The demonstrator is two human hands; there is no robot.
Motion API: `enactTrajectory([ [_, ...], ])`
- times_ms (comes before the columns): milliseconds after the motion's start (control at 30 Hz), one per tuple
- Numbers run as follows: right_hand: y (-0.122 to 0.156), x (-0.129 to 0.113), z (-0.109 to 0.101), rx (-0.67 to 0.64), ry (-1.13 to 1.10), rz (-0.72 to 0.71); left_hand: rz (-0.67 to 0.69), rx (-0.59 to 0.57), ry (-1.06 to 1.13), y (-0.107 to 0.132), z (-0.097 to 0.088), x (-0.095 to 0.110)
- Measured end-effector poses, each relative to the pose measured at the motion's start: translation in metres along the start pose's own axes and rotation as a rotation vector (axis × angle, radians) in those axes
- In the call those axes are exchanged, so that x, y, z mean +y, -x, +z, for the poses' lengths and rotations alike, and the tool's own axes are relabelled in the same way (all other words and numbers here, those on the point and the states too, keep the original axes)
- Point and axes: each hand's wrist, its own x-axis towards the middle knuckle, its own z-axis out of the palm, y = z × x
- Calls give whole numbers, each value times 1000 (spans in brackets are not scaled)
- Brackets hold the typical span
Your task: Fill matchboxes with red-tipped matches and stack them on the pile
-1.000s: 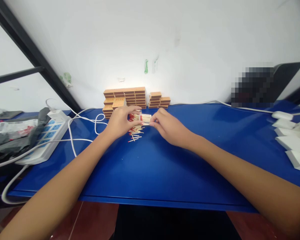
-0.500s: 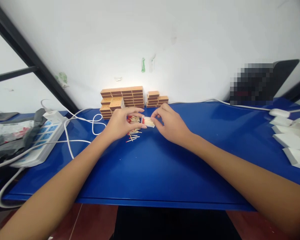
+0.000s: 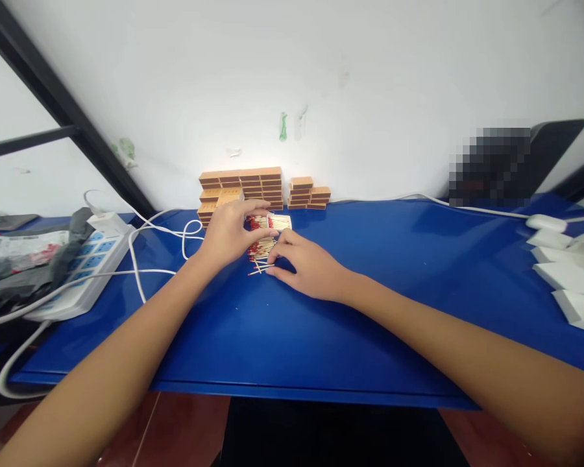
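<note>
My left hand [image 3: 231, 232] curves its thumb and fingers around the near and far sides of a small white matchbox tray [image 3: 285, 222]. Red-tipped matches lie side by side in this tray. Below it on the blue table is a loose pile of matches [image 3: 261, 250], partly covered by my left hand. My right hand [image 3: 309, 266] is at the pile's right edge, thumb and forefinger pinched on the pale ends of matches there. How many it has between the fingertips is hard to make out.
Orange-brown matchboxes [image 3: 265, 185] are stacked against the wall, with a smaller stack [image 3: 300, 193] to their right. A white power strip [image 3: 90, 266] and looped cables [image 3: 148, 269] lie at left. White trays [image 3: 567, 269] sit at far right, below a dark pixelated object [image 3: 496, 165].
My right hand has left the tray and moved left and nearer to the match pile. The tray in my left hand has shifted slightly left and away from me.
</note>
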Motion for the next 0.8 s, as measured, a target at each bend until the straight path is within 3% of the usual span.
enactTrajectory([
  [233,-2,-5,6,-40,36,-33,15,-13,-5,1,1,2],
  [400,6,-1,-7,-32,96,-63,21,-13,-55,1,1,-2],
  [633,6,18,-40,95,255,-34,49,-51,-84,2,4,-6],
  [800,3,23,-41,229,310,75,28,-56,69,4,6,-1],
])
